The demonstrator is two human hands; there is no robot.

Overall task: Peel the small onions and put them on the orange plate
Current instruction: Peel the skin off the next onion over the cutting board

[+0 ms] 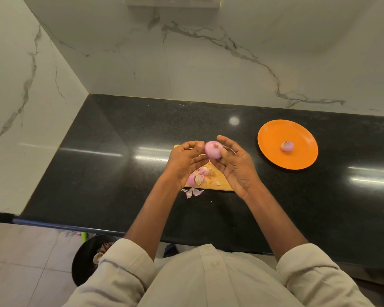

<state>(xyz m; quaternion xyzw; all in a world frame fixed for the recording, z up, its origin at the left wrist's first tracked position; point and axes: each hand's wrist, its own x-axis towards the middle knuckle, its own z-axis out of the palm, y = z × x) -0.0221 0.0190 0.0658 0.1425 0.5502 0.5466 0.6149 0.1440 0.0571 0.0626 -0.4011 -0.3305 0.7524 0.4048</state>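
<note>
White marble walls (208, 63) with grey veins meet in a corner behind a black, glossy tabletop (98, 173). A person in a cream shirt (208, 280) with rolled sleeves stands at its near edge, both forearms reaching out over it. On the floor at the lower left sits a round black bin (84, 260), with scraps showing inside.

To the right, well apart from the hands, lies the orange plate (273, 138), and one small peeled onion (287, 146) sits near its middle. In front of the person a wooden cutting board (222, 185) lies flat, mostly hidden under the hands.

The left hand (183, 161) and the right hand (236, 165) are raised above the board, close together, with a pink onion (212, 150) between them. The right hand's curled fingers and thumb grip it from the right; the left hand's fingertips pinch at its left side.

On the board below lies another onion (192, 180), still partly in its skin, with loose peels (206, 171) beside it. A few more pink skins (193, 192) lie on the tabletop just past the board's near edge.
</note>
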